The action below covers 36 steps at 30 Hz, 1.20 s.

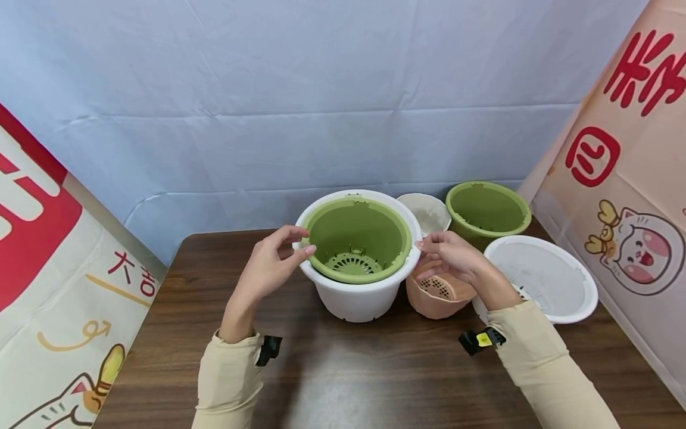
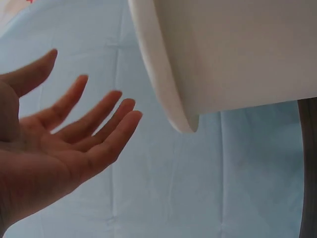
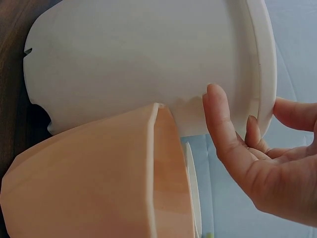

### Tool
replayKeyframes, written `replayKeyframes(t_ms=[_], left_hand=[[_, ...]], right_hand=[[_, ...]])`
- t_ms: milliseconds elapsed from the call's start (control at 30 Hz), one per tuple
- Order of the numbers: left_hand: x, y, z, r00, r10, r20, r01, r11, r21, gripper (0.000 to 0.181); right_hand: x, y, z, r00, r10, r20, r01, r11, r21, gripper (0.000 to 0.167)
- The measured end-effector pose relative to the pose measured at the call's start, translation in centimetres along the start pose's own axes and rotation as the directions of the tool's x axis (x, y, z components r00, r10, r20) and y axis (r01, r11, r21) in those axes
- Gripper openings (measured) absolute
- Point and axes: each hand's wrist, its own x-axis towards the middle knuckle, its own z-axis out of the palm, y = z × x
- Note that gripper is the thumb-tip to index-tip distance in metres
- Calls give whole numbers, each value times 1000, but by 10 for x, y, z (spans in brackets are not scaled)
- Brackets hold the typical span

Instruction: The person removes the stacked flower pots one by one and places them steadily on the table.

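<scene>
A white flowerpot stands upright on the table, with a green pot liner nested inside it; slots show in the liner's floor. My left hand is at the left side of the rim, fingers spread and relaxed. In the left wrist view, a gap separates the left hand from the white pot. On the opposite side my right hand pinches the white rim; the right wrist view shows its thumb against the rim and a finger under it. A peach pot stands close beside, below that hand.
Behind the peach pot is a pale faceted pot. A green pot stands at the back right, and another white pot tilts near the right arm. Dark wooden table extends left and front; cloth hangs behind and on both sides.
</scene>
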Motion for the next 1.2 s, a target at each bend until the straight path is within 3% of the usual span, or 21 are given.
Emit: replayKeyframes(t_ms=[133,300,533,667,767,833,1000,1200], left_hand=[[0,0,-2,995,70,72,-72,997,28,31],[-1,-1,-3,975,164,149,-177,981,82,31],[-1,0,0,957,186,221,-227,958,177,32],[0,0,1,976,139,168,-172,965,199,38],[1,1,2,993,56,100,-75,977,200,42],[3,2,1,998,-3,61,-9,981,195,43],[7,2,0,992,-119,30,111,976,186,47],[13,-2,-2,982,-184,32,175,966,188,49]], right_hand=[[-1,-1,0,1000,-5,11,5,1000,-2,18],[-1,-1,0,1000,-7,16,7,1000,0,18],[0,0,0,1000,-11,10,11,1000,-12,19],[0,0,0,1000,-10,8,10,1000,-11,17],[-1,0,1,1000,-11,7,11,1000,-7,17],[-1,0,1,1000,-14,8,14,1000,-2,17],[-1,1,0,1000,-16,10,16,1000,6,17],[0,1,1,1000,-14,5,14,1000,0,16]])
